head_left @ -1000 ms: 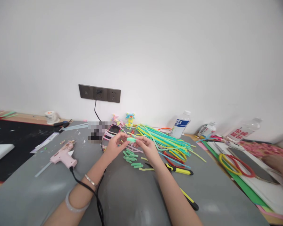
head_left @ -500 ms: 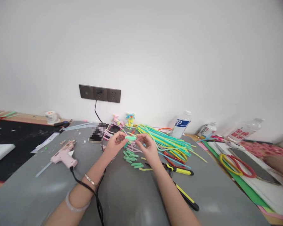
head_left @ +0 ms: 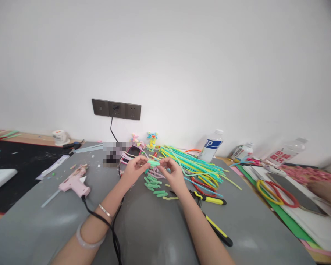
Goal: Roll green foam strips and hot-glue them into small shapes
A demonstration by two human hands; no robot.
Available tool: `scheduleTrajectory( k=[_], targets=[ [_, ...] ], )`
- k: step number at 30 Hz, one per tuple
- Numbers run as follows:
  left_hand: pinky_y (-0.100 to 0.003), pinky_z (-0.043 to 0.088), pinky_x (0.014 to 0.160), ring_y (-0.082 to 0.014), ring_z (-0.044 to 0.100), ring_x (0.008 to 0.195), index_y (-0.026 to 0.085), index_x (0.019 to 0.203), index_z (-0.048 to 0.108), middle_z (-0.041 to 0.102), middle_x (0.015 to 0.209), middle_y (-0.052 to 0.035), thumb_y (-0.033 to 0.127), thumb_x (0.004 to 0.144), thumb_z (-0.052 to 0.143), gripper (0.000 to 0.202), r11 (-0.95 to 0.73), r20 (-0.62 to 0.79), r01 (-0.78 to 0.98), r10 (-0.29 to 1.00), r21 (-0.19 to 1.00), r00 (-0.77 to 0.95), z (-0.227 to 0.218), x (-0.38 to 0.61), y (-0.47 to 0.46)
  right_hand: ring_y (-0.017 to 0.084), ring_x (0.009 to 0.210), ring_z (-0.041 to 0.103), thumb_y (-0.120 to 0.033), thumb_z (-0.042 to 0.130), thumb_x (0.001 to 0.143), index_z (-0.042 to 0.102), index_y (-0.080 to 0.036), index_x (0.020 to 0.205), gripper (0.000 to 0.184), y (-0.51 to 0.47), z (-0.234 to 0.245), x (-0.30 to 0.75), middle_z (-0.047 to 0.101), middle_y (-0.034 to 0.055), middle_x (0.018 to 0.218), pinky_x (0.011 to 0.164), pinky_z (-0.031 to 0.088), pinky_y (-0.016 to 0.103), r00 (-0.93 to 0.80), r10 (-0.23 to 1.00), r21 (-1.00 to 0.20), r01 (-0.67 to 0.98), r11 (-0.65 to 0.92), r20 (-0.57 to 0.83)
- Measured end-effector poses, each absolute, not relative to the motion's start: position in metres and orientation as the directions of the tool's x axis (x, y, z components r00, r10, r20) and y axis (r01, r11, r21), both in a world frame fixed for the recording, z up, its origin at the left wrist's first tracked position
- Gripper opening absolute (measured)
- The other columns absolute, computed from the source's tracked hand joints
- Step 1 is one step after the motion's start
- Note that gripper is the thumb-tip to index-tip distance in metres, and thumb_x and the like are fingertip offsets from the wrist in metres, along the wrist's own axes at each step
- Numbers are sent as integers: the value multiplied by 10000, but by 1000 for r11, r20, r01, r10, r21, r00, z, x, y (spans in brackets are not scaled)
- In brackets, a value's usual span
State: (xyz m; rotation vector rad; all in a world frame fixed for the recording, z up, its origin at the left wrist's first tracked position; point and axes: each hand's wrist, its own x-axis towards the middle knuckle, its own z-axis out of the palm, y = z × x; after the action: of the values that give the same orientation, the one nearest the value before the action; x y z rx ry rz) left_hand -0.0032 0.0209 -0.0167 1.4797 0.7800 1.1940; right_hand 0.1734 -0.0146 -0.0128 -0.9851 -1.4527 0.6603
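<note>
Between my two hands is a short green piece of pipe cleaner (head_left: 153,163), held level just above the table. My left hand (head_left: 136,168) pinches its left end with thumb and fingertips. At the other end, my right hand (head_left: 171,170) closes its thumb and index finger on the same piece. Just below lie several cut green pipe cleaner pieces (head_left: 152,182) in a small cluster. Long green and yellow pipe cleaners (head_left: 195,165) are heaped to the right of my right hand. Pliers with yellow and black handles (head_left: 213,200) rest beside my right forearm.
A pink glue gun (head_left: 76,184) lies left, its black cable passing my left forearm. Small pipe cleaner figures (head_left: 152,140) stand by the wall near a bottle (head_left: 211,145). Scissors (head_left: 277,193) and a phone (head_left: 296,193) lie right, near another person's hand (head_left: 327,193).
Both hands keep their pinch on the green piece, which has shifted very slightly and sits a touch lower. The rest stays in place.
</note>
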Motion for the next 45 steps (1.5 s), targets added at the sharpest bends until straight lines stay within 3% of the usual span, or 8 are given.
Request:
scheduleTrajectory(
  k=[16, 22, 29, 37, 45],
  targets=[
    [-271, 526, 641, -174, 681, 708, 154, 822, 648, 722, 755, -41, 516, 654, 779, 420, -190, 224, -143, 932, 971, 284, -22, -4, 25, 170, 672, 562, -401, 739, 760, 611, -228, 797, 218, -9, -19, 177, 586, 1, 751, 631, 446, 298, 39, 918, -919, 27, 394, 395],
    [-295, 548, 659, -194, 704, 712, 163, 775, 630, 735, 722, -41, 535, 621, 794, 435, -182, 218, -149, 937, 972, 274, -20, -2, 23, 164, 666, 547, -432, 750, 740, 607, -223, 777, 256, -11, -17, 176, 572, 1, 743, 635, 450, 296, 44, 921, -922, 36, 385, 386],
    [-264, 504, 589, -159, 653, 617, 163, 753, 629, 718, 668, -35, 561, 699, 719, 411, -228, 245, -101, 943, 969, 225, -22, -5, 26, 159, 651, 549, -460, 774, 693, 601, -222, 763, 302, -10, -16, 178, 591, -15, 681, 635, 447, 290, 135, 956, -954, -116, 276, 260],
    [-244, 422, 553, -116, 504, 500, 180, 568, 523, 548, 475, 19, 556, 854, 548, 473, -323, 303, 26, 909, 946, 286, -16, -7, 22, 143, 581, 538, -437, 798, 655, 633, -220, 714, 279, -2, -23, 190, 665, 16, 709, 541, 432, 284, 140, 990, -913, -403, 64, 8],
    [-246, 418, 566, -119, 500, 530, 177, 609, 523, 552, 522, 9, 563, 863, 527, 462, -332, 309, 19, 898, 943, 314, -13, -6, 19, 128, 580, 538, -405, 837, 621, 632, -211, 713, 296, -6, -19, 185, 647, 2, 688, 546, 441, 260, 102, 994, -893, -450, 25, -24]
  ],
)
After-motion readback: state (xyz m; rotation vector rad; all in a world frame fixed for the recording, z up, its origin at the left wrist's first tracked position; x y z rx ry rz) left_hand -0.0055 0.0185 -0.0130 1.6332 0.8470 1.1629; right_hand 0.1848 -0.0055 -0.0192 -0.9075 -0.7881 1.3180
